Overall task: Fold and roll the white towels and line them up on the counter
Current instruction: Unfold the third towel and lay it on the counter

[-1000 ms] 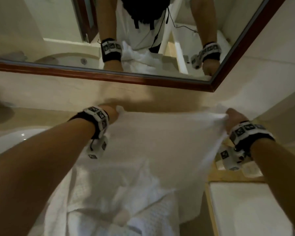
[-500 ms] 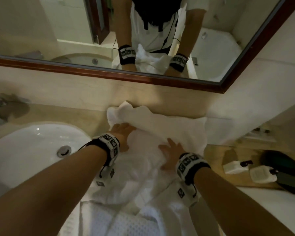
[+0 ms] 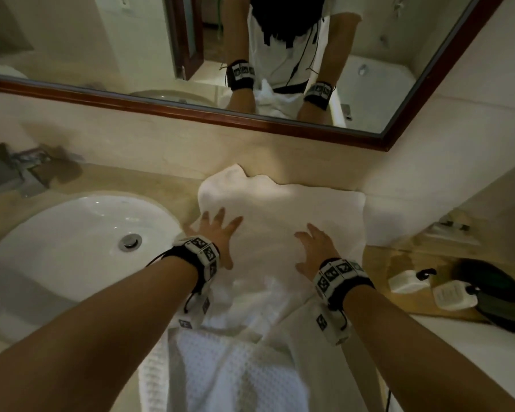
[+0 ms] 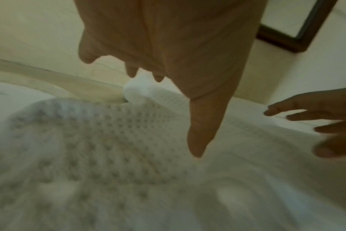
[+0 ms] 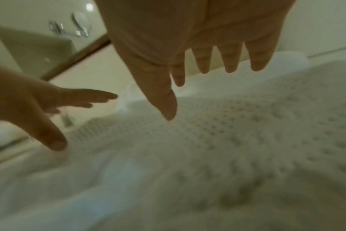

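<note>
A white waffle-weave towel [image 3: 283, 209] lies spread on the beige counter [image 3: 167, 185] between the sink and the right wall, its near part hanging over the front edge toward me. My left hand [image 3: 217, 233] lies flat with spread fingers on the towel's left side. My right hand [image 3: 315, 248] is flat on the towel right of centre. In the left wrist view my left hand [image 4: 168, 70] has straight fingers just over the towel [image 4: 109, 148]. The right wrist view shows my right hand [image 5: 198, 65] with straight fingers over the weave [image 5: 247, 132]. Neither hand holds anything.
A white sink basin [image 3: 81, 233] with a metal drain [image 3: 130, 241] sits left of the towel, a tap [image 3: 15, 176] behind it. Two small white bottles [image 3: 411, 281] and a dark round object [image 3: 494, 295] lie at the right. A framed mirror [image 3: 191, 111] runs along the wall.
A second ago both hands held the towel up by its top corners. They laid it on the counter, let go, and now press flat on it, moving apart.
</note>
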